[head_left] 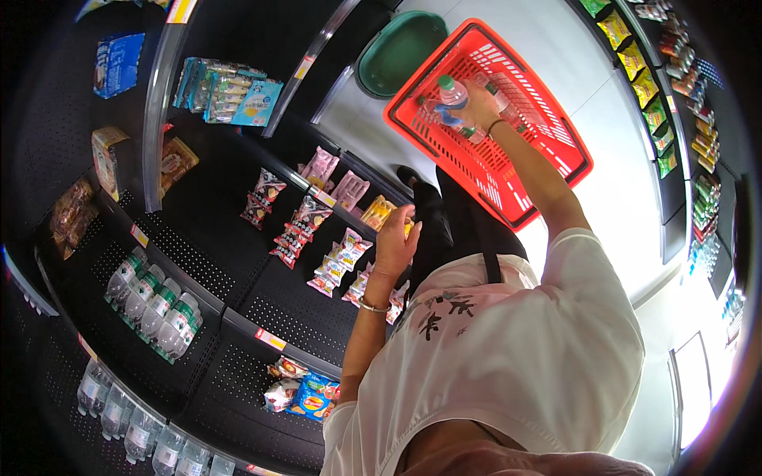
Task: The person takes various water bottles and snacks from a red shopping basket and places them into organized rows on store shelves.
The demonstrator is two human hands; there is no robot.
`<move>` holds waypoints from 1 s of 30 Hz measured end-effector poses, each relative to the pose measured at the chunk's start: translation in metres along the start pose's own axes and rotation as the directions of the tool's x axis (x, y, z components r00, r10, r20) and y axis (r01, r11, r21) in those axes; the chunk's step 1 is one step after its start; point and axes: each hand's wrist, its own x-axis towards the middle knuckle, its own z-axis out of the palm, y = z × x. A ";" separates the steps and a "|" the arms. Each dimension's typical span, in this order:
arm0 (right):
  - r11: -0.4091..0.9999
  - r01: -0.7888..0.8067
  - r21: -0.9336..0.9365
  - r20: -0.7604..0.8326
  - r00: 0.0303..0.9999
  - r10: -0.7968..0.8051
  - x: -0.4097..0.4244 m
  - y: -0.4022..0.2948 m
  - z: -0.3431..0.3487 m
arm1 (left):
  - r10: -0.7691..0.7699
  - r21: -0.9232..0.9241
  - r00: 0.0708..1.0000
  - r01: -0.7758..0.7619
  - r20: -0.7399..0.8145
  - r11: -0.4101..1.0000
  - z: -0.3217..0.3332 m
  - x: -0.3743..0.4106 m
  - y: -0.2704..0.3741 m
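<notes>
My right hand (pixel 481 109), with a dark band at its wrist, reaches into a red plastic shopping basket (pixel 411 128). Its fingers are around a clear plastic bottle with a green cap (pixel 453 93); part of the grip is hidden. More clear bottles (pixel 505 106) lie in the basket, and something blue (pixel 447 114) shows beside the hand. My left hand (pixel 397 241), a bracelet on its wrist, is raised with bent fingers and holds nothing. It is over the shelf edge, in front of yellow snack packs (pixel 378 212).
Black shelves at left hold water bottles (pixel 161 315), small snack packs (pixel 300 229), blue packs (pixel 244 98) and chip bags (pixel 312 397). A green basket (pixel 402 53) stands on the floor beyond the red one. Another snack shelf (pixel 649 89) runs along the right.
</notes>
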 end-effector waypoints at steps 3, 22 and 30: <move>0.912 -0.001 0.411 -0.033 0.999 0.016 -0.035 0.002 -0.022 | 0.044 -0.004 0.999 -0.044 -0.016 0.999 -0.006 0.011 0.025; -0.247 0.150 0.957 -0.252 0.853 -0.457 -0.232 -0.234 -0.153 | 0.429 0.206 0.843 -0.380 -0.323 0.902 -0.104 -0.050 0.148; -0.382 0.065 0.922 -0.337 0.621 -0.708 -0.240 -0.298 -0.178 | 0.436 -0.892 0.836 0.129 0.333 0.433 -0.137 -0.115 0.138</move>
